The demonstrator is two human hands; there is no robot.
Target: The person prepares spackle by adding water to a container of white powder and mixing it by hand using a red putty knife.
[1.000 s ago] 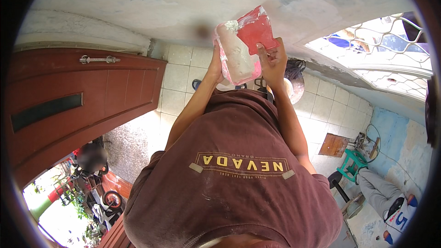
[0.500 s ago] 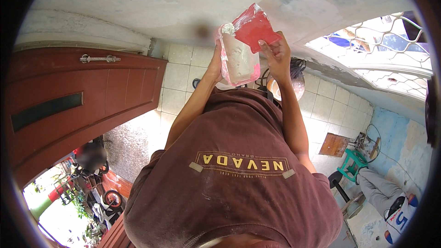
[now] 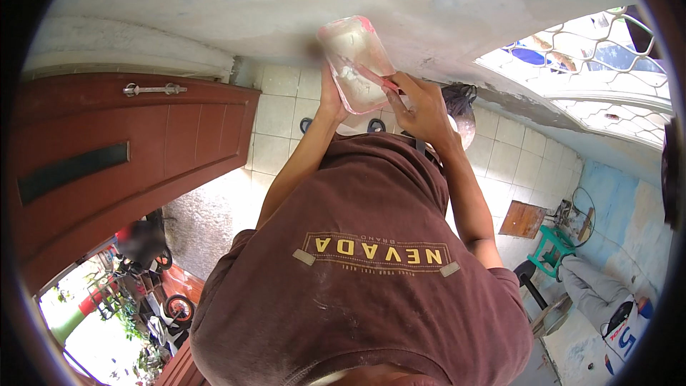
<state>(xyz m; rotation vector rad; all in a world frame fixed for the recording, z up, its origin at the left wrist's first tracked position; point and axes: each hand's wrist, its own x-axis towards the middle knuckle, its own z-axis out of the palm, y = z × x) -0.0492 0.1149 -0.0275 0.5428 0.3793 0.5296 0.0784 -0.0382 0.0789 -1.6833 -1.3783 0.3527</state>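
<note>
My left hand [image 3: 330, 97] holds up a translucent tub with a pink rim [image 3: 355, 64], filled with white paste, close to the grey plastered wall [image 3: 300, 0]. My right hand [image 3: 423, 109] grips a flat red scraper [image 3: 373, 80], seen edge-on, with its blade lying inside the tub in the paste. Both forearms reach up past my maroon shirt [image 3: 357, 264]. The tub's open side faces the camera and tilts slightly to the right.
A brown wooden door [image 3: 107, 150] with a metal handle stands at the left. White floor tiles [image 3: 275, 121] lie below. A green stool [image 3: 554, 250] and a board stand at the right, under a window with a white grille [image 3: 593, 64]. Small bikes stand outside at the lower left.
The red scraper, held flat above the tub before, has turned edge-on and gone down into the paste. The tub has shifted slightly left and lower.
</note>
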